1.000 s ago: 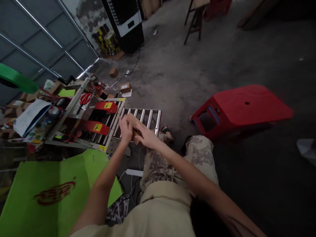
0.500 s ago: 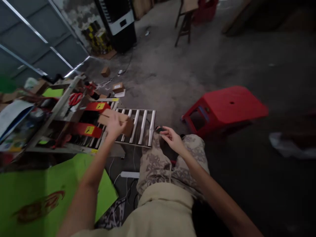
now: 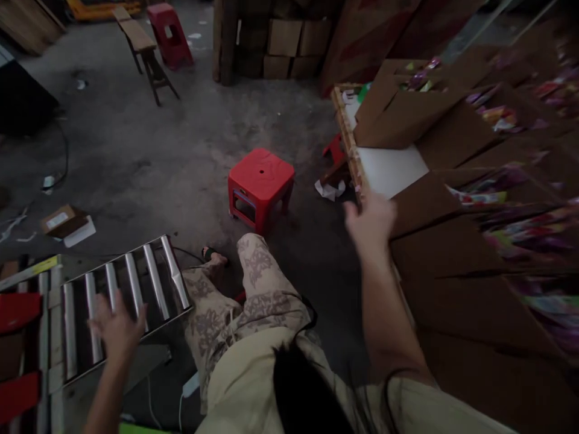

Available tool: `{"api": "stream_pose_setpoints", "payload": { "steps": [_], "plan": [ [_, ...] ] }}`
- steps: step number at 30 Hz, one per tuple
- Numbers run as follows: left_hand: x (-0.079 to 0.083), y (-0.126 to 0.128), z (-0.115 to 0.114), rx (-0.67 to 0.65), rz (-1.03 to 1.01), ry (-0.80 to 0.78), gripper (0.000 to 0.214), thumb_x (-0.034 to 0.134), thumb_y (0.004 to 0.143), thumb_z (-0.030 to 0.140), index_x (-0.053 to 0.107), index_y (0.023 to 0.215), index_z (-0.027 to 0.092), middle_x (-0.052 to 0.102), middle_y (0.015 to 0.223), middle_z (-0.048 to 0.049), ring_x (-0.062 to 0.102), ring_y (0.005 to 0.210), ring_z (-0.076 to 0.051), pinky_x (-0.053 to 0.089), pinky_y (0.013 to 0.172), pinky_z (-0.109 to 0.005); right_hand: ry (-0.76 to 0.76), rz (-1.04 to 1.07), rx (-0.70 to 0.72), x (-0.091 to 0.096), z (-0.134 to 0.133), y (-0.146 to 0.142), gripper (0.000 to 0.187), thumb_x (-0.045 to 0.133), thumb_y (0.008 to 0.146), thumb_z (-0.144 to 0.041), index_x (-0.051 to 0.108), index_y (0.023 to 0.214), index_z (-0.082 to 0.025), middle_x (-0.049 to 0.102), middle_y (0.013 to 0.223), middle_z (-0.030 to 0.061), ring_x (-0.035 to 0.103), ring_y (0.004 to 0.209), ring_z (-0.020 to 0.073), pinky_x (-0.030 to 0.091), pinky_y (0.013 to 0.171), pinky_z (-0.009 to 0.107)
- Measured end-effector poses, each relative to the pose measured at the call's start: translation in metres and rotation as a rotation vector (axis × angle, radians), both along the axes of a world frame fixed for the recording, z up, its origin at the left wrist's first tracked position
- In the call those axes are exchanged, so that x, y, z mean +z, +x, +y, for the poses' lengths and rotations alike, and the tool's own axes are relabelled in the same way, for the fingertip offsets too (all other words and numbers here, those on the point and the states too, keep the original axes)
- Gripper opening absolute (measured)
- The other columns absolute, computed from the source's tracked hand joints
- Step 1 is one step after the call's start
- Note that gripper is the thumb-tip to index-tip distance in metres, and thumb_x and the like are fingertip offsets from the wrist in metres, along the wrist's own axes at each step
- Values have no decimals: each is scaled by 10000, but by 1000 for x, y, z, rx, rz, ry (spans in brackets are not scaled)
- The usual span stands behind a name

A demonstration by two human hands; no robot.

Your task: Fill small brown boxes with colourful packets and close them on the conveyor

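At the far left, red guards (image 3: 17,310) flank the machine beside a roller conveyor (image 3: 122,301), whose steel rollers slope down toward the person. The left hand (image 3: 116,328) hangs over these rollers with its fingers (image 3: 100,304) spread wide and nothing in them. Further back on the concrete floor (image 3: 181,138) lies a small cardboard parcel (image 3: 61,220) with a white label. In the middle, the person's patterned trouser leg (image 3: 244,289) stretches toward a red plastic stool (image 3: 260,181), which stands upright and well apart from both hands. To the right, the right hand (image 3: 368,223) is raised at the edge of open cardboard boxes (image 3: 452,199); it is blurred, and I cannot tell whether its fingers grip anything. The boxes hold colourful packets (image 3: 511,181), and a white sheet (image 3: 391,169) lies just beyond the hand.
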State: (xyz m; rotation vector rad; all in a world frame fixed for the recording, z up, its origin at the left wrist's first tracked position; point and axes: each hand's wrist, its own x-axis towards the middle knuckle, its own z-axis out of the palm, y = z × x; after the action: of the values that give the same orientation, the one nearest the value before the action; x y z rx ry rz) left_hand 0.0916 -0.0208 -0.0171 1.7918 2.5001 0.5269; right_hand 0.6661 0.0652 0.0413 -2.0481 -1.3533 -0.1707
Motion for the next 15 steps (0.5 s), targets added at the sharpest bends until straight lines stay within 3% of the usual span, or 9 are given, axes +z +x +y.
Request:
{"api": "stream_pose_setpoints", "payload": {
  "steps": [1,3,5,7,11,13,15],
  "plan": [
    [-15,5,-3,-30,-8,28,792,424,826,628,173,1536,383,-26,1666,-31,87,1517,-381,60,1176,-688,32,-42,-257,17,5,27,558,710,812,-244,562,1316,-55,574,1265,311,543,1160,315,383,932,493],
    [-37,18,1,-92,-61,48,835,496,797,601,294,1524,242,94,1647,-162,167,1496,-415,158,1163,-685,-120,-22,-641,42,21,75,698,796,725,-169,527,1351,-13,537,1271,380,517,1197,343,331,893,526],
    [-47,34,14,-143,-130,105,813,531,801,561,356,1496,178,229,1602,-215,227,1485,-396,245,1171,-621,-382,55,-843,57,42,112,657,805,680,-68,583,1293,10,555,1221,401,511,1222,361,278,862,538],
    [-46,53,32,-217,-204,158,745,546,819,522,415,1455,158,350,1543,-214,294,1466,-357,295,1180,-546,-526,93,-844,66,60,139,586,787,711,-65,613,1264,17,568,1198,397,509,1242,370,252,812,519],
    [-40,117,70,-356,-499,88,536,554,831,521,597,1257,200,574,1352,-150,501,1319,-306,372,1143,-498,-482,49,-737,87,68,165,639,818,746,-270,606,1299,-31,577,1217,367,521,1235,379,224,681,436],
    [-40,166,87,-420,-768,-62,547,589,798,577,637,1184,192,635,1267,-151,578,1218,-304,434,1085,-491,-435,-37,-681,100,54,155,613,829,730,-320,646,1258,-67,623,1164,333,564,1178,364,210,647,403],
    [-39,222,98,-468,-1038,-274,628,642,751,635,645,1166,164,657,1229,-174,609,1170,-310,454,1057,-487,-331,-165,-573,113,31,123,527,802,763,-347,680,1201,-79,667,1079,302,619,1067,339,195,626,376]
  ]
}}
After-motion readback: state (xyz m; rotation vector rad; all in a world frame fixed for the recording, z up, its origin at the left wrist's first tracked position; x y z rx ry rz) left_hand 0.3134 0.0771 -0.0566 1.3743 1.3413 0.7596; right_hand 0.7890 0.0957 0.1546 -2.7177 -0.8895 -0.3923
